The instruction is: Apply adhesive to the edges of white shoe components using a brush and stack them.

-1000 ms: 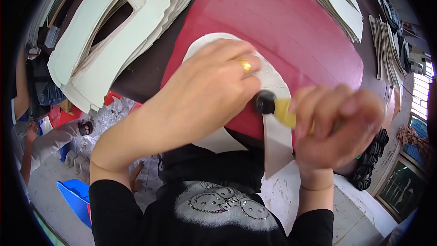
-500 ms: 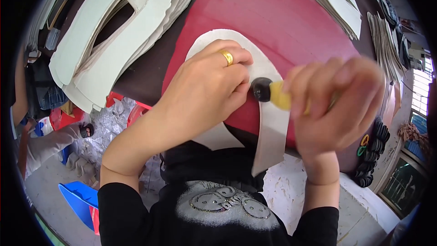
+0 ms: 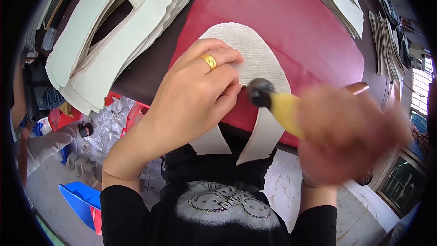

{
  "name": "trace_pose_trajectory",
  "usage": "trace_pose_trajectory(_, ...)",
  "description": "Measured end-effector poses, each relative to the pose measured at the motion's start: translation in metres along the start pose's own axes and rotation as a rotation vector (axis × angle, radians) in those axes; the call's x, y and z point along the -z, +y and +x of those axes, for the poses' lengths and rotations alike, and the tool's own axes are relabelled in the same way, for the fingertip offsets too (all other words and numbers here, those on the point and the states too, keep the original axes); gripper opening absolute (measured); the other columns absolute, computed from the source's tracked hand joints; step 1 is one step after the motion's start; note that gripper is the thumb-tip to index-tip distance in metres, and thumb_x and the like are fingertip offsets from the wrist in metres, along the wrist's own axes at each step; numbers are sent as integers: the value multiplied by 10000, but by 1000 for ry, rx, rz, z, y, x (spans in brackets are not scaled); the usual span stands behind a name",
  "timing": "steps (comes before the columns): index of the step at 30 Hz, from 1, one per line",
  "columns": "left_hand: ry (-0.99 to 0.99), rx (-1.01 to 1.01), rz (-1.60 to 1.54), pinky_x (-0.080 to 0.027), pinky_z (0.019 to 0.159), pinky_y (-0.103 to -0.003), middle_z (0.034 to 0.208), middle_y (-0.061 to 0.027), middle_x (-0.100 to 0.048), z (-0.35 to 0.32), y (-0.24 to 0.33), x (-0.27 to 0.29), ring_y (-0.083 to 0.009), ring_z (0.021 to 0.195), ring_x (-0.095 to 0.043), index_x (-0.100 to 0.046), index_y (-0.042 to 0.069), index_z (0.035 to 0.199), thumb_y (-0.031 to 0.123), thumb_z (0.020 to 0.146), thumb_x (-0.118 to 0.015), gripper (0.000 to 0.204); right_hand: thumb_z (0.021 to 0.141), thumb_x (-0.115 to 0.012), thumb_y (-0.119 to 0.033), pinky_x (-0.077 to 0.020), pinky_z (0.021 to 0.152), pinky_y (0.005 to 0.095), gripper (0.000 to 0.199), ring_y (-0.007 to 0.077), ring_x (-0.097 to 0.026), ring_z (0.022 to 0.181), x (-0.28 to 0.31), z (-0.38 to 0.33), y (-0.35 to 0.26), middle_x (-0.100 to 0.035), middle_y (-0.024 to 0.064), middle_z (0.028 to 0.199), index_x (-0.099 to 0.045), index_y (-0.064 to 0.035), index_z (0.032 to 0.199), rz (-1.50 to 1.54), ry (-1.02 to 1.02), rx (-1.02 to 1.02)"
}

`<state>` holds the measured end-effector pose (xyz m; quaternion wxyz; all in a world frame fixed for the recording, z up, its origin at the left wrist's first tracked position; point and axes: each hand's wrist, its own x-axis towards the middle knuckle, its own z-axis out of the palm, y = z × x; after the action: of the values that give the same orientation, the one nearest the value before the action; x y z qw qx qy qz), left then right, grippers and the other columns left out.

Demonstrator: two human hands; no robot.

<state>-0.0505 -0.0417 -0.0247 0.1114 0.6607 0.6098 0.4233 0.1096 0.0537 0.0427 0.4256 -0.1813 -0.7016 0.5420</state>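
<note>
An off-white, horseshoe-shaped fabric piece (image 3: 261,52), like a shoe upper, lies on the red board. Its two legs hang past the near edge of the board toward my lap. With bent fingers, my left hand (image 3: 195,82) pinches the inner edge of the curve; a gold ring is on one finger. My right hand (image 3: 350,130), smeared by motion, is wrapped around the handle of a hammer (image 3: 284,109). The hammer has a round black head and a yellow-covered neck. Its head is just right of my left fingertips, by the piece's inner edge; I cannot tell whether it touches.
The red board (image 3: 291,13) covers the middle of a dark table (image 3: 150,59). A stack of similar white pieces (image 3: 150,32) lies at the left, another stack (image 3: 337,2) at far right. A blue bin (image 3: 79,200) stands on the floor at lower left. Another person's leg (image 3: 50,148) shows at left.
My right hand has moved right and toward me, with the hammer handle swung lower. The fabric piece has turned and shifted, its right leg now further left. My left hand moved slightly left.
</note>
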Motion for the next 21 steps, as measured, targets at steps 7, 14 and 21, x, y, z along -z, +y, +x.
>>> trace_pose_trajectory(7,-73,19,2,-487,860,-328,1033,-50,-652,-3,-4,7,-241,1048,-580,-606,33,752,-28,693,-682,114,1053,-237,-226,-385,480,253,253,75,-417,483,-13,3,4,-338,-51,551,-442,-160,921,-76,-20,13)
trace_pose_trajectory(14,25,71,83,-502,871,-355,1025,-69,-644,-8,3,10,-245,1022,-606,-605,17,769,-47,701,-668,113,1051,-255,-236,-381,488,247,232,75,-412,480,-26,6,18,-330,-48,547,-446,-159,943,33,-59,-38)
trace_pose_trajectory(21,27,88,55,-485,961,-375,1037,-65,-651,-20,-1,11,-256,1025,-621,-605,20,766,-52,689,-682,131,1045,-274,-242,-382,505,235,204,71,-411,480,-17,12,19,-331,-51,553,-442,-158,966,89,-164,2)
